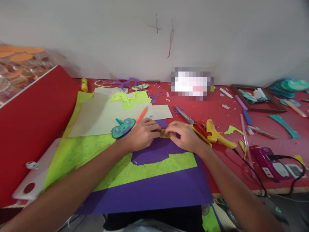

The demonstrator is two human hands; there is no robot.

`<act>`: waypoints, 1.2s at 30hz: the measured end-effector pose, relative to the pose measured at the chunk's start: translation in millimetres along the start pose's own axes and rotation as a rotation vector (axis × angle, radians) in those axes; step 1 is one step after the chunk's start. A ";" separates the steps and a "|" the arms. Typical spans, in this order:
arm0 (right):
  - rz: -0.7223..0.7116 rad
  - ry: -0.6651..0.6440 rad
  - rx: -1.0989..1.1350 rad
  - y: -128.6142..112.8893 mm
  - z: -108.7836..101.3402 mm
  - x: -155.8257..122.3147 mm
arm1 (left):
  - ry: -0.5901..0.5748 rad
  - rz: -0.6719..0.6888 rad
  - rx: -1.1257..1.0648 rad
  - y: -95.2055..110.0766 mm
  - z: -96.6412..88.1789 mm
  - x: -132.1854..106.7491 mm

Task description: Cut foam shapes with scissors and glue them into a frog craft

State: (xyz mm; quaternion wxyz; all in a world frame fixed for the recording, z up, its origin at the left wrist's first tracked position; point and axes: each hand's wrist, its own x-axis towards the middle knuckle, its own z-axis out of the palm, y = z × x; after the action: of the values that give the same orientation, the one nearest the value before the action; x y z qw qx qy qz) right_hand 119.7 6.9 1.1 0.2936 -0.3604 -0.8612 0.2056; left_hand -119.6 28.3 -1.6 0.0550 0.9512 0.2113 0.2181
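Note:
My left hand (pixel 143 132) and my right hand (pixel 183 135) meet over the purple sheet (pixel 154 190), fingers curled and pinched together on a small lime-green paper piece (pixel 165 132) between them. The piece is mostly hidden by the fingertips. A lime-green sheet (pixel 79 151) lies under and beside the purple one. Just left of my left hand sits a teal and purple foam cutout (pixel 123 127), and an orange pen (pixel 142 115) lies beyond my knuckles on a cream sheet (pixel 101 117).
Scissors (pixel 190 121) and a yellow glue gun (pixel 217 135) lie right of my right hand, its black cord running off the red table (pixel 212 106). A purple device (pixel 267 161), wooden frame (pixel 258 98), glue stick (pixel 84 84) and paper scraps are scattered about. A red board (pixel 29 119) stands at left.

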 end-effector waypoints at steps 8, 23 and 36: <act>0.001 -0.020 -0.043 0.3 1.3 0.3 | -0.009 -0.016 0.015 -1.7 1.5 -2.6; -0.007 -0.003 -0.088 1.9 0.5 0.0 | -0.006 -0.036 0.035 -2.7 2.7 -2.7; -0.125 -0.002 -0.157 1.4 -0.9 4.1 | 0.003 -0.043 0.030 -1.9 3.2 -2.7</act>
State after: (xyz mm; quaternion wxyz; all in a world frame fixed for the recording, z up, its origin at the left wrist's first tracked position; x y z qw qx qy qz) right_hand 118.7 11.0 2.4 0.2759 -0.3275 -0.8958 0.1189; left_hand -121.0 28.8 -5.8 0.0450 0.9469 0.2348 0.2151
